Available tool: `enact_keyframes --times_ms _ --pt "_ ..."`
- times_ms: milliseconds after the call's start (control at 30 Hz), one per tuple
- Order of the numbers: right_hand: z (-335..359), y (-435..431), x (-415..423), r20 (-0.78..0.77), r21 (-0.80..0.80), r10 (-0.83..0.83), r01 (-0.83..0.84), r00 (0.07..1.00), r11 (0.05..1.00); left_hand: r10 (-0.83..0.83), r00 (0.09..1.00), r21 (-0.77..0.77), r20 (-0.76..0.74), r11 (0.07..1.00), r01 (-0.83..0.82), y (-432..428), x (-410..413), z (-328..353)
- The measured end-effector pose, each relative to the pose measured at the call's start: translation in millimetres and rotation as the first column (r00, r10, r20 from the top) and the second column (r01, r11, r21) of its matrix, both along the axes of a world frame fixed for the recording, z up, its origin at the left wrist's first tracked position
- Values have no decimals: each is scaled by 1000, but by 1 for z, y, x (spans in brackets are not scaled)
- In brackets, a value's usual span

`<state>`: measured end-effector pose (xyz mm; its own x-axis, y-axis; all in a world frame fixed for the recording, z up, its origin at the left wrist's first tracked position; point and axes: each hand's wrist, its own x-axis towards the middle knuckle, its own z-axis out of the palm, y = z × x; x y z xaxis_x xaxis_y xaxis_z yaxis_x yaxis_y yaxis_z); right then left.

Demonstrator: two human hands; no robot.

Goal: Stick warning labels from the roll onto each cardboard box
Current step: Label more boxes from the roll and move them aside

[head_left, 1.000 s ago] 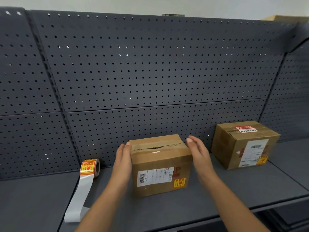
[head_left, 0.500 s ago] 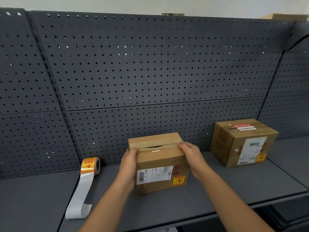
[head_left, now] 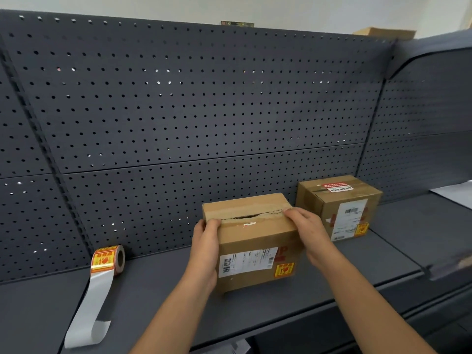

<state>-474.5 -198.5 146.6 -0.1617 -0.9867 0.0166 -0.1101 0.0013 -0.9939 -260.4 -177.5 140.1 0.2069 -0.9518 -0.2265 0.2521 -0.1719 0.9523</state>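
A cardboard box [head_left: 252, 233] with a torn tape seam on top sits mid-shelf; its front bears a white shipping label and a yellow-red warning label [head_left: 284, 269]. My left hand [head_left: 205, 249] grips its left side, thumb over the top edge. My right hand [head_left: 306, 231] grips its right top edge, fingers curled over the top. A second cardboard box [head_left: 339, 205] stands to the right against the back panel, with a warning label [head_left: 361, 229] on its front. The roll of warning labels [head_left: 108, 259] stands at the left, a strip of blank backing paper [head_left: 89, 310] trailing toward the shelf's front edge.
The dark grey shelf [head_left: 158, 290] runs along a perforated back panel [head_left: 204, 111]. A neighbouring shelf section [head_left: 434, 221] lies to the right with a white sheet [head_left: 457, 194] on it. A brown box [head_left: 385, 33] sits atop the unit at the far right.
Both hands went from hovering open beside the middle box to gripping its top edges. The box now sits slightly turned and closer to the right box.
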Motion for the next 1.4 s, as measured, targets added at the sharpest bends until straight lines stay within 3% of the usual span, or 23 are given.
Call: enact_keyframes --times_ms 367,667,967,1400 --pt "16 21 -95 6 -43 -236 236 972 971 -153 987 39 -46 987 154 -6 -98 -2" --pt "22 19 -184 63 -21 -410 412 910 911 -297 954 48 25 954 296 -20 -199 -8" --pt "12 -15 -272 -39 7 -387 387 921 922 -385 921 52 64 923 382 -35 -257 -9" --pt "-14 -57 -319 -105 83 -354 363 929 928 -429 885 85 181 903 421 -59 -286 -19"
